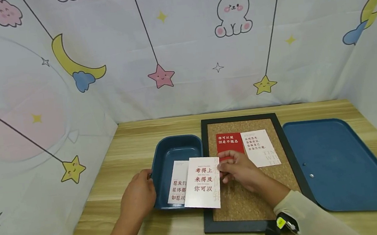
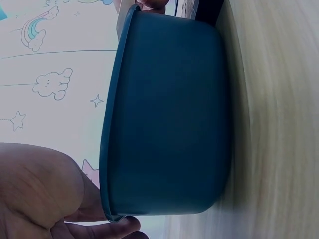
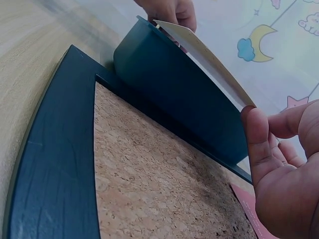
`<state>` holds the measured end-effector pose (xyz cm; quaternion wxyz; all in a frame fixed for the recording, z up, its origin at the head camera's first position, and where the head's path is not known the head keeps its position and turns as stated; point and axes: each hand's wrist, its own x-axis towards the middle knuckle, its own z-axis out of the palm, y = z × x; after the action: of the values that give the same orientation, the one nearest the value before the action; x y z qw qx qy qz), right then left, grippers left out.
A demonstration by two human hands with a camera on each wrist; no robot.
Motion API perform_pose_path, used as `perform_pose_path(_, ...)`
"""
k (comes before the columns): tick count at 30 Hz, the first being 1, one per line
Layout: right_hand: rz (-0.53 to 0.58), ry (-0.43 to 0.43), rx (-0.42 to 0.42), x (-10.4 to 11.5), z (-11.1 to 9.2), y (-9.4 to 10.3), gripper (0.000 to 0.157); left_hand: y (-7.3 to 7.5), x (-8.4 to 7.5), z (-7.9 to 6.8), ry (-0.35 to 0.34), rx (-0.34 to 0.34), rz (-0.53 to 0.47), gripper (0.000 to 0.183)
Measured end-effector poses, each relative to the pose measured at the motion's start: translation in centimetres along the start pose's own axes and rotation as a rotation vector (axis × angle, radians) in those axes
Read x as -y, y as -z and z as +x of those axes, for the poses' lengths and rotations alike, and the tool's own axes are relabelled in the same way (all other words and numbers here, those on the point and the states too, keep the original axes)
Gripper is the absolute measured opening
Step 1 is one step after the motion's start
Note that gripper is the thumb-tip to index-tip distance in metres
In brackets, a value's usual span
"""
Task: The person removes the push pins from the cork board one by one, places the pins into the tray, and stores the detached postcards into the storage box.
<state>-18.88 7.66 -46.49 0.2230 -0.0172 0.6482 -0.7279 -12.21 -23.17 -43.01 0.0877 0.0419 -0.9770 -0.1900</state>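
My left hand (image 1: 138, 197) grips the rim of a deep blue plastic bin (image 1: 160, 162) at its left side. In the left wrist view, fingers curl under the rim of the bin (image 2: 169, 114). My right hand (image 1: 239, 170) pinches the right edge of a white card (image 1: 200, 183) with red Chinese characters. That card is tilted over the bin's right rim. Behind it, another white card (image 1: 178, 183) leans in the bin, partly hidden. Under and beside my right hand lies a black-framed corkboard (image 1: 243, 207), bearing a red card (image 1: 227, 139) and a white card (image 1: 262, 148) side by side.
A shallow blue tray (image 1: 348, 162) lies to the right of the corkboard. Two small round objects, one dark (image 1: 304, 164) and one shiny (image 1: 311, 175), sit near its left edge. A white cartoon-printed curtain (image 1: 203, 93) encloses the wooden table (image 1: 131, 135).
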Motion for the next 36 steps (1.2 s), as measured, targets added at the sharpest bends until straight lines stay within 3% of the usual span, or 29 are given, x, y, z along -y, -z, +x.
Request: perform_pose_path(36, 0.017, -0.005, -0.033, 0.2, 1.2, -1.3, 0.044, -0.5, 0.3, 0.0, -0.008, -0.009, -0.065, 0.027)
